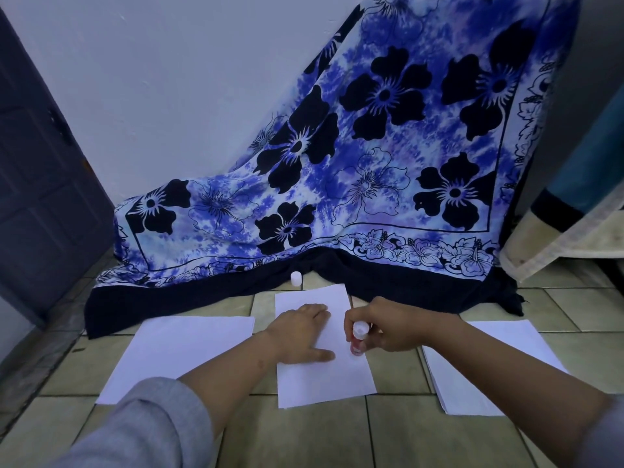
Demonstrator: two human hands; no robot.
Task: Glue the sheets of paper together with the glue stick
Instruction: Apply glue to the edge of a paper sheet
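A white sheet of paper (324, 380) lies on the tiled floor in front of me. My left hand (300, 336) lies flat on its left half, fingers spread, pressing it down. My right hand (395, 329) grips a red glue stick (358, 339) with a white end, held upright with its lower tip on the sheet near the right edge. The glue stick's white cap (295, 278) stands alone on the floor beyond the sheet. Another white sheet (175, 352) lies to the left, and a stack of white sheets (479, 376) lies to the right.
A blue flowered cloth (371, 163) drapes over something against the white wall, its dark hem reaching the floor just behind the papers. A dark door (40, 157) stands at the left. A mattress edge (553, 244) shows at the right.
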